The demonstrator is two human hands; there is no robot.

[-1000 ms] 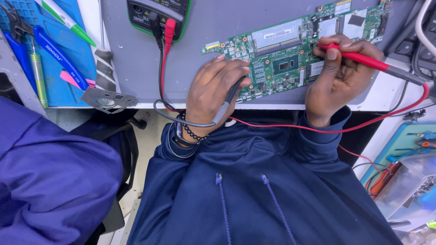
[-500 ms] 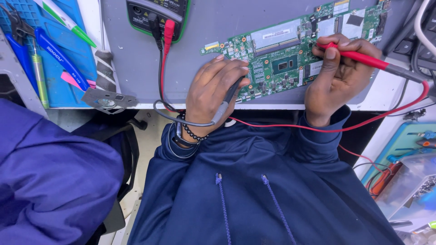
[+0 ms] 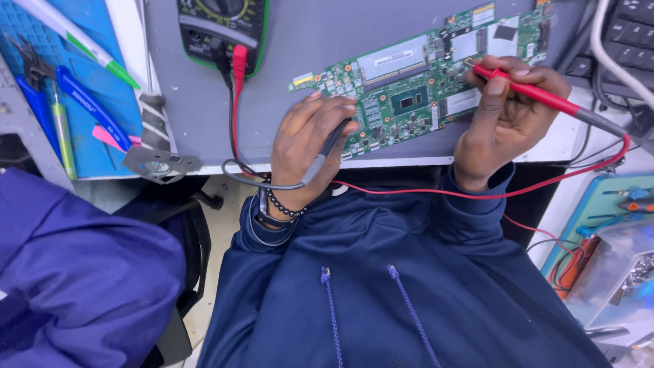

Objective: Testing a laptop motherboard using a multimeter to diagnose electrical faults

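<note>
A green circuit board [image 3: 415, 85] lies on a grey mat [image 3: 306, 48]. My left hand [image 3: 306, 146] grips a black test probe [image 3: 334, 142] with its tip on the board's near left part. My right hand [image 3: 507, 119] grips a red test probe [image 3: 538, 95] whose tip touches the board's upper right area. Black and red leads run from a green-edged multimeter [image 3: 221, 24] at the top; the red lead [image 3: 422, 192] loops along the table edge. I wear a dark blue hooded top.
A blue mat [image 3: 41, 75] at left carries pliers, a pen and a blue-handled tool. A small metal piece [image 3: 160, 163] sits at the table edge. A black keyboard [image 3: 620, 41] is at the top right. A person's purple sleeve [image 3: 75, 272] fills the lower left. Trays of parts lie lower right.
My right hand has shifted the red probe tip slightly along the board's upper right. My left hand and the black probe stay put.
</note>
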